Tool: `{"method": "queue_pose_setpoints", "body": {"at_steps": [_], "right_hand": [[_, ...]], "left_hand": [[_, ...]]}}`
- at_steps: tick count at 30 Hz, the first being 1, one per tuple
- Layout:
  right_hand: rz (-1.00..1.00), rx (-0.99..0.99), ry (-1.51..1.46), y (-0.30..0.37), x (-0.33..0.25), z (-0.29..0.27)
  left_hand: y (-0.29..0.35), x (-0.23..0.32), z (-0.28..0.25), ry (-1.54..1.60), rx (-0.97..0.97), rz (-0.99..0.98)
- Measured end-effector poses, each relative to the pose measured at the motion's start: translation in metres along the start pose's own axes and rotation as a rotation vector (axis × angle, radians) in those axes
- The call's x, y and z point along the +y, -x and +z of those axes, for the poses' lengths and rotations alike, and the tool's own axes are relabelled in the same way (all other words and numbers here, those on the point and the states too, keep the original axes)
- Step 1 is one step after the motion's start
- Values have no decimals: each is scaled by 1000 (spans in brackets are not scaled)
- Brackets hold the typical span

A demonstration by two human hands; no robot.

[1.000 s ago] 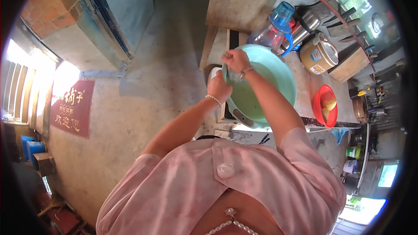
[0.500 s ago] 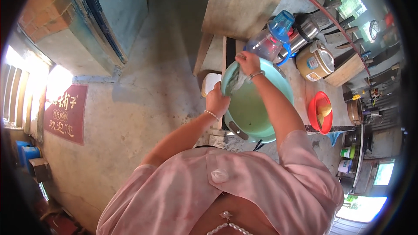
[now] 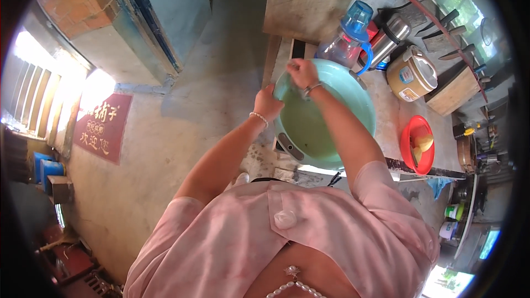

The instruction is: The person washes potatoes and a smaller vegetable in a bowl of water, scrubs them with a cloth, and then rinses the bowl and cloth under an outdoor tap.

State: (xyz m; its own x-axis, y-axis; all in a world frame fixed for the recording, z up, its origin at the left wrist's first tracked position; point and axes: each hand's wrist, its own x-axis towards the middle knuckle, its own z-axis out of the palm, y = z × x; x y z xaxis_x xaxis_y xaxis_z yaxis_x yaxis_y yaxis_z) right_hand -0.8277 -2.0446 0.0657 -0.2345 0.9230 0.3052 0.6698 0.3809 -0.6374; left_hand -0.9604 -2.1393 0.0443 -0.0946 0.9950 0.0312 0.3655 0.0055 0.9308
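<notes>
A large turquoise plastic basin (image 3: 361, 113) with grey side grips stands at the counter's left edge, with greenish water and a small dark speck in it. My left hand (image 3: 268, 105), a beaded bracelet at its wrist, is closed on the basin's left rim. Over the far left part of the basin, my right hand (image 3: 302, 74) is closed on a pale, wet-looking cloth, mostly hidden beneath the fingers and blurred.
Behind the basin stand a clear jug (image 3: 338, 49) with a blue lid, a steel flask (image 3: 395, 33) and a beige rice cooker (image 3: 411, 74). A red bowl (image 3: 407, 138) holding yellowish pieces sits at the right. Knives (image 3: 455, 52) hang along the wall. A red mat (image 3: 105, 129) lies far left.
My right hand has lifted and shifted slightly left, and less of the cloth shows below it. My left hand stays at the rim. The whole view has turned a little.
</notes>
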Motion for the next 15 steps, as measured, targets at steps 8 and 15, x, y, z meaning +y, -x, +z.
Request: {"method": "queue_pose_setpoints", "body": {"at_steps": [8,15], "right_hand": [[-66,-168,-275,36,-23,-1],[-203,-490,-243,66,-47,-9]], "left_hand": [[59,18,-10,68,65,-244],[122,18,23,418,7,-275]]}}
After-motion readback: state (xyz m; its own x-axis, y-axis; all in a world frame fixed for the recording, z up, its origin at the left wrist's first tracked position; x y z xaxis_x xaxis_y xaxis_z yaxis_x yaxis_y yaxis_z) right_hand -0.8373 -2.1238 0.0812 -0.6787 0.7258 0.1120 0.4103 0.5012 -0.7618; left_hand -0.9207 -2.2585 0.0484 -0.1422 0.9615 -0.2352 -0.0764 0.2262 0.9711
